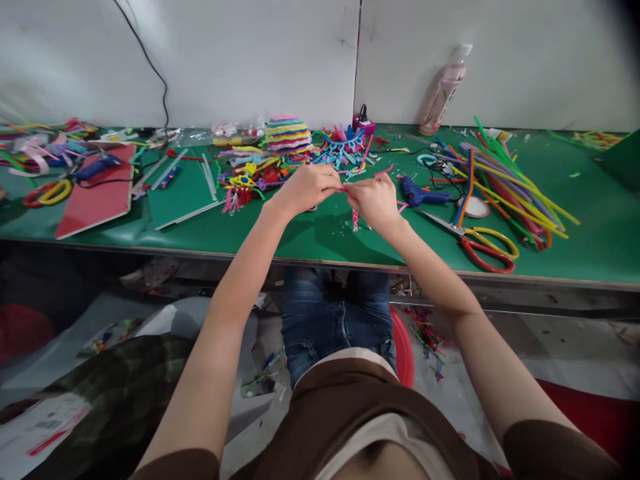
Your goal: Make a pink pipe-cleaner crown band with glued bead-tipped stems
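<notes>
My left hand (311,187) and my right hand (376,201) meet above the green table, fingers pinched together. Between their fingertips shows a small bit of pink pipe cleaner (344,189), mostly covered by the fingers. Just below my right hand is a pink-and-white twisted strip (355,220); whether it joins the pinched piece I cannot tell. To the right of my right hand lie a blue glue gun (423,193) and large scissors (487,248) with red and yellow handles. A heap of colourful pipe-cleaner shapes (250,175) sits beyond my left hand.
A striped stack (286,135) and blue pipe-cleaner pieces (343,148) stand at the back. Long pipe cleaners (525,187) lie right, below a leaning bottle (445,93). At left are a red board (97,193), another glue gun (97,167) and scissors (47,193).
</notes>
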Tool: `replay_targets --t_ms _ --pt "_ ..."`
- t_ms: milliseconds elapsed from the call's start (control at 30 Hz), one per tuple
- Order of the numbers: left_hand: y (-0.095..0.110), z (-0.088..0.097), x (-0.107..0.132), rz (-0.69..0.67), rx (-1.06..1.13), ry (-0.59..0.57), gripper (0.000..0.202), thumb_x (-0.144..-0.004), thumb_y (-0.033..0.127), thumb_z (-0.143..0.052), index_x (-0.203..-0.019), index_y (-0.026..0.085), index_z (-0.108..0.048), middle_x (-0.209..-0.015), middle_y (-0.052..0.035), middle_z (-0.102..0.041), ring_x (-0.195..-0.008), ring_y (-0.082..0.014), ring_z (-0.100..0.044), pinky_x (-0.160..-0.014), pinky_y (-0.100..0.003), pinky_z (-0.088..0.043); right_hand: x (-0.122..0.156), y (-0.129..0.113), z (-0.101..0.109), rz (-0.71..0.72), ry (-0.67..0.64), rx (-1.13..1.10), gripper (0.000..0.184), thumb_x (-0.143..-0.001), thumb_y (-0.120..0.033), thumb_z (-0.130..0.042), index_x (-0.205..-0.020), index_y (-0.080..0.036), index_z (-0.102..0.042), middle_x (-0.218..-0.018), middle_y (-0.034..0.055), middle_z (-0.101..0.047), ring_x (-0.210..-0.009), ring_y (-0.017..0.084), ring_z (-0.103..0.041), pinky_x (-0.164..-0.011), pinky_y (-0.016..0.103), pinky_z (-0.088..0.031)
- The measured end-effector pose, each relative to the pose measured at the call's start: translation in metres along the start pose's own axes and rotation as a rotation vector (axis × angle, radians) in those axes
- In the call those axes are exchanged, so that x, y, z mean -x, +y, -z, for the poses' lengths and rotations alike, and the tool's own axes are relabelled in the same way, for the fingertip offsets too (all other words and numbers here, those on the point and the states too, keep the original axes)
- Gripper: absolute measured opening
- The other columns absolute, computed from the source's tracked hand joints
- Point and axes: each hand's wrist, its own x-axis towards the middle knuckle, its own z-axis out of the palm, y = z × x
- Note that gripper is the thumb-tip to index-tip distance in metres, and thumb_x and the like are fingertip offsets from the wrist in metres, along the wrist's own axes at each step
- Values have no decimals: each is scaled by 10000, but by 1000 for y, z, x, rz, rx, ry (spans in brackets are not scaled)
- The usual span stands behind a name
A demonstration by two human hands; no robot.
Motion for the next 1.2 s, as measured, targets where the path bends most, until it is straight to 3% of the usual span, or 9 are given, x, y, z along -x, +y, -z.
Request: replay_targets --t_ms 133,433,733,933,1200 --pt "1 -3 -1 17 23 2 160 -862 256 -577 -835 240 -734 -913 -41 -729 -888 -186 -679 -802 -337 -516 -1 2 -7 -7 -7 -41 269 -932 -235 -460 -954 -197 -725 -888 69 -737 -820 194 -643 -817 357 -341" --pt "-8 -7 10 128 50 -7 161 -857 252 -590 -854 185 -737 -894 -56 -741 -855 -184 -683 -821 -336 -503 -15 21 -36 -56 -59 -448 203 -859 -296 -608 -974 -230 -761 -959 21 -747 -847 181 -665 -751 289 -421" --pt "-22 -15 30 212 -23 -62 166 -838 219 -582 -840 208 -748 -831 -45 -745 -790 -183 -684 -761 -305 -495 -25 7 -44 -99 -211 -249 202 -839 -352 -639 -957 -253 -770 -883 38 -749 -854 215 -651 -834 353 -365" --pt "-33 -26 41 122 3 -113 201 -858 199 -544 -879 181 -744 -868 -70 -749 -796 -185 -686 -730 -296 -500 -24 1 -51 31 -271 -38 263 -896 -285 -525 -986 -221 -763 -903 83 -739 -857 218 -626 -930 403 -280" --pt "-39 -41 57 47 -27 7 316 -946 308 -443 -949 175 -729 -916 -81 -753 -841 -175 -707 -719 -277 -520 -17 0 -47 145 -256 47 335 -902 -224 -424 -985 -202 -747 -909 67 -741 -800 197 -596 -937 411 -228"
